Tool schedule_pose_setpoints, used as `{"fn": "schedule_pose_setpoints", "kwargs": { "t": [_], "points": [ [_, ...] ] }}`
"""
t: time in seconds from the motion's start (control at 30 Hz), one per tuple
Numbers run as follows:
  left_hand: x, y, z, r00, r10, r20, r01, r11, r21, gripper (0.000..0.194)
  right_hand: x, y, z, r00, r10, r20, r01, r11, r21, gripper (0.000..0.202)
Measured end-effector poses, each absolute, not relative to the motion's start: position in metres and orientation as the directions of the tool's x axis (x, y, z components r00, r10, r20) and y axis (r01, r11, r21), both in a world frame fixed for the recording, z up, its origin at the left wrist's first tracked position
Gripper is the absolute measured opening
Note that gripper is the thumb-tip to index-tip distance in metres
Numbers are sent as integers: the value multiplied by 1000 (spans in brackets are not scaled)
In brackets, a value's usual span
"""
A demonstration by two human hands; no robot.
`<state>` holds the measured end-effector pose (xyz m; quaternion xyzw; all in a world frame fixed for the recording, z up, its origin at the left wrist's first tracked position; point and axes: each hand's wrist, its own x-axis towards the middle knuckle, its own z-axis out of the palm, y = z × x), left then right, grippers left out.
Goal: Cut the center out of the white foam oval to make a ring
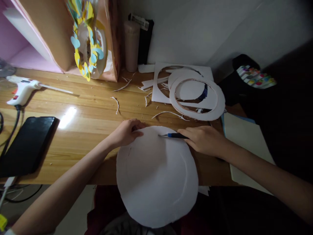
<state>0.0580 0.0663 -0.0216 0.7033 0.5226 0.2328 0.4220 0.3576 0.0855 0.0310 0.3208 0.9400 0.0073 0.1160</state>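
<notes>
A large white disc (156, 176) with an uneven rim lies partly on the wooden table and juts over its front edge toward my lap. My left hand (127, 132) grips the disc's upper left rim, thumb on top and fingers at the far edge. In my right hand (204, 139) is a slim black tool with a blue collar (177, 135), closed in the fingers. Its thin metal tip points left and rests on or just over the disc near the top edge. A faint curved line shows on the disc's right side.
Behind the disc lie a white ring (220, 101), a cut-out sheet (161, 71) and curled scraps (168, 113). A glue gun (23, 89) and black phone (30, 145) are at left. Paper (246, 140) and a marker holder (234, 88) stand right, a yellow-blue wreath (77, 58) back left.
</notes>
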Motion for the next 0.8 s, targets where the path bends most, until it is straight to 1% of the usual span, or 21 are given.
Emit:
{"fn": "schedule_pose_setpoints", "kwargs": {
  "t": [0.1, 0.2, 0.37, 0.4, 0.47, 0.53, 0.67, 0.73, 0.8],
  "points": [
    [59, 66, -21, 341, 934, -106, 550, -107, 828, 14, 362, 77, 34, -703, 675, -225, 687, 726, 34, 22],
    [59, 66, -23, 333, 938, -95, 566, -118, 816, 13, 364, 64, 38, -602, 758, -249, 781, 624, 11, 21],
    [59, 65, -26, 320, 942, -102, 580, -110, 807, 15, 373, 41, 45, -392, 844, -365, 884, 456, 105, 22],
    [60, 66, -26, 319, 942, -104, 582, -108, 806, 15, 375, 37, 46, -351, 853, -387, 901, 420, 107, 22],
    [60, 66, -26, 308, 945, -109, 592, -101, 799, 14, 379, 29, 48, -301, 855, -422, 929, 364, 74, 23],
    [61, 65, -24, 291, 950, -116, 603, -88, 793, 13, 383, 22, 48, -278, 862, -424, 948, 316, 20, 24],
    [57, 58, -20, 209, 967, -148, 644, -22, 764, 16, 387, 14, 40, -212, 920, -329, 977, 206, -54, 25],
    [51, 51, -16, 198, 962, -189, 702, -5, 712, 17, 387, 13, 33, -215, 927, -307, 976, 195, -97, 24],
    [45, 46, -10, 207, 947, -247, 789, -12, 615, 24, 385, 14, 26, -254, 917, -308, 965, 220, -142, 21]
  ]
}}
